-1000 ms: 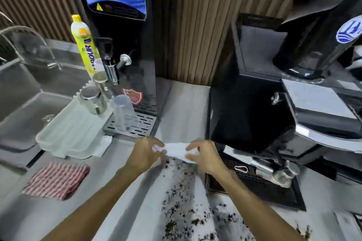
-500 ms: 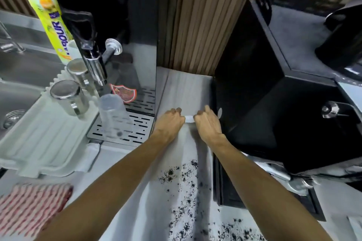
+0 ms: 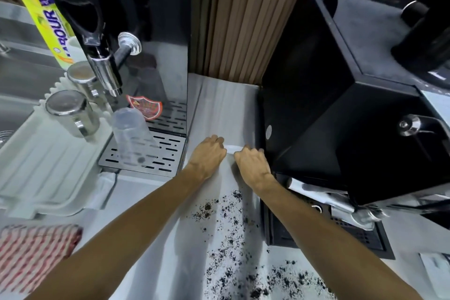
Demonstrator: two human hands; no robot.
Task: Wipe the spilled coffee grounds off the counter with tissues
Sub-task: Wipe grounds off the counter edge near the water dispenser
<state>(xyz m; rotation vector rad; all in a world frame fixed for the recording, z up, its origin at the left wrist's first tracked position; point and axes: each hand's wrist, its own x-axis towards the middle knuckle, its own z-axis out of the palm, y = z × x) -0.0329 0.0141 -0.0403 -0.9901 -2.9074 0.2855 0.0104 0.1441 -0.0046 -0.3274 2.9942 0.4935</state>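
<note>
Both hands have gone from the upper edge of the spill, where they were a second ago, to bare counter farther up the frame, and they sit where they did half a second ago.

Left hand (image 3: pixel 207 157): centre of frame, knuckles up, fingers curled down over one end of the tissue (image 3: pixel 231 148).
Right hand (image 3: pixel 252 164): just right of it, fingers likewise curled over the other end. Only a short white strip of tissue shows between the two hands; the rest is hidden under them. Whether it lies flat on the counter (image 3: pixel 226 109) cannot be told.

Coffee grounds (image 3: pixel 229 246): dark specks scattered over the counter between the forearms, from below the hands down to the bottom edge, apart from the tissue.

Surroundings:
- Black coffee machine (image 3: pixel 341 117), right of frame, its side next to the right hand.
- Water dispenser (image 3: pixel 151 31), upper left of centre, with a slotted drip grille (image 3: pixel 155 156) just left of the left hand.
- Clear plastic cup (image 3: pixel 132 136), upside down on the grille.
- Two steel cups (image 3: pixel 70 114) on a pale drying tray (image 3: pixel 43 170), left.
- Yellow bottle (image 3: pixel 41 7), upper left corner.
- Red checked cloth (image 3: pixel 31 251), lower left.
- Slatted wall (image 3: pixel 243 19), top centre.
</note>
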